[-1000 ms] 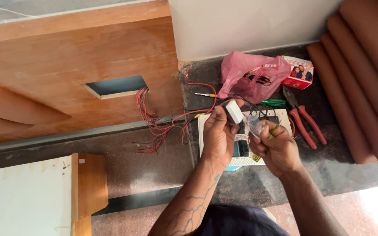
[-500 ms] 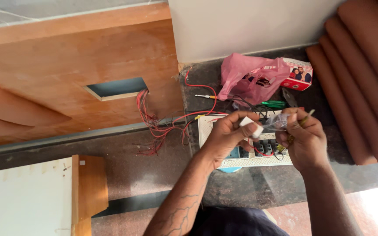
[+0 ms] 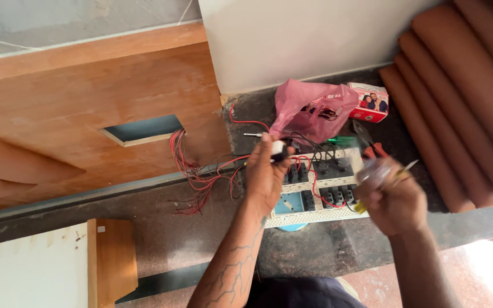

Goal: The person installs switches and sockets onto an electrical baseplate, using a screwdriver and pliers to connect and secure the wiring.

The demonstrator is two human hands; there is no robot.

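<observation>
My left hand (image 3: pixel 267 177) holds a small white switch module (image 3: pixel 278 149) between thumb and fingers, above the left end of a white switch plate (image 3: pixel 303 214). The plate lies face down on a dark stone counter (image 3: pixel 326 251), with black switch backs and red wires (image 3: pixel 315 188) on it. My right hand (image 3: pixel 394 201) is to the right of the plate, closed around a screwdriver (image 3: pixel 397 171) with a clear handle and a yellow-tipped shaft pointing up right. The two hands are well apart.
A bundle of red wires (image 3: pixel 192 182) hangs from a rectangular cut-out (image 3: pixel 142 129) in the wooden panel. Behind the plate lie a pink plastic bag (image 3: pixel 309 108), a small red and white box (image 3: pixel 369 102) and red-handled pliers (image 3: pixel 372 145). Brown rolled cylinders (image 3: pixel 463 97) lie at right.
The hands were together over the plate; now they have parted. My right hand moved right and down with the screwdriver, and my left hand shifted left with the white module.
</observation>
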